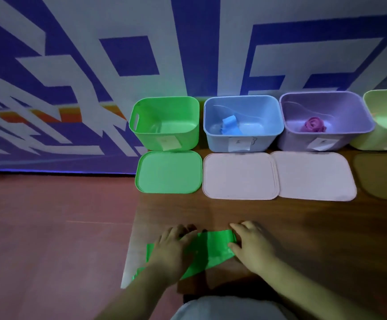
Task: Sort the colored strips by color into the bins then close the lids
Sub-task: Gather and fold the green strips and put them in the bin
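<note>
Tabletop [292,222]: four bins [164,135] [242,139] [326,137] [386,105], four lids [168,173] [240,176] [315,176] [382,176]; left grip [171,247], right grip [253,248] flat on green strip [213,245].

My left hand [174,248] and right hand [253,249] lie palm down, near each other; fingers loosely bent, pointing forward; both forearms bare.
</note>
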Motion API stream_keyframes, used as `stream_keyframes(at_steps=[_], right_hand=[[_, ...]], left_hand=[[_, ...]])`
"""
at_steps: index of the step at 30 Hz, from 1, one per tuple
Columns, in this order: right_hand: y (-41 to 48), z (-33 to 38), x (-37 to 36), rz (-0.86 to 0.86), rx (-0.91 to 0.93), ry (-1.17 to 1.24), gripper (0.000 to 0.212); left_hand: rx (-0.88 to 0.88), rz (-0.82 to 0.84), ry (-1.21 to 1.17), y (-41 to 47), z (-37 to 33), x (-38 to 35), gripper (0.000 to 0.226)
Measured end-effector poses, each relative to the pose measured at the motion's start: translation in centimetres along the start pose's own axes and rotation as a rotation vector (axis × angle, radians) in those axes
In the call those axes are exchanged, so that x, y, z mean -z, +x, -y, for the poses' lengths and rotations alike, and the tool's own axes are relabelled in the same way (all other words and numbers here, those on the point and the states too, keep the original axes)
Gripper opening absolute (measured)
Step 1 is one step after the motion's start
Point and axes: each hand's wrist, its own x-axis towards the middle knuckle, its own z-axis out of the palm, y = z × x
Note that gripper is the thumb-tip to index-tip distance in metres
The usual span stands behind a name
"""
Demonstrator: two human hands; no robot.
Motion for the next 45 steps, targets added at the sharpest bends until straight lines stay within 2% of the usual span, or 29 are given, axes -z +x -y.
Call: stream_keyframes(at_steps=[6,8,12,16,18,20,28,31,34,45], right_hand=[[0.3,1.2,-1.6,-0.154,-0.085,0.073,0.019],[0.2,1.3,-1.5,-0.198,-0.078,0.109,0.014],[-0.1,2.7,-0.2,-0.251,-0.002,0.244,0.017],[-0.9,5.1,2.7,-0.309,0.068,0.398,0.024],[-1.5,6.5,4.4,-0.317,0.08,0.481,0.025],[-1.8,8.0,6.0,-0.305,0.101,0.57,0.025],[-3.3,10.3,9.5,-0.282,0.118,0.78,0.047],[-3.9,10.5,10.0,-0.295,0.089,0.884,0.051],[-4.5,10.6,10.4,-0.349,0.092,0.953,0.047],[-5.1,10.1,8.9,-0.302,0.044,0.914,0.029]], left_hand=[[-0.078,0.125,-0.08,1.2,2.9,-0.7,0.064],[-0.093,0.139,-0.141,1.4,3.6,-0.9,0.067],[-0.148,0.051,-0.312,2.0,4.4,-0.3,0.068],[-0.288,-0.086,-0.499,3.2,3.1,2.6,0.056],[-0.317,-0.076,-0.702,3.4,2.1,3.7,0.047],[-0.311,-0.037,-0.891,3.5,1.3,4.5,0.047],[-0.307,-0.061,-1.187,2.8,-0.8,8.1,0.025],[-0.294,-0.071,-1.265,2.4,-1.0,8.8,0.024],[-0.309,-0.079,-1.305,2.0,-1.2,9.4,0.02],[-0.281,-0.144,-1.375,0.9,-1.8,9.8,0.006]])
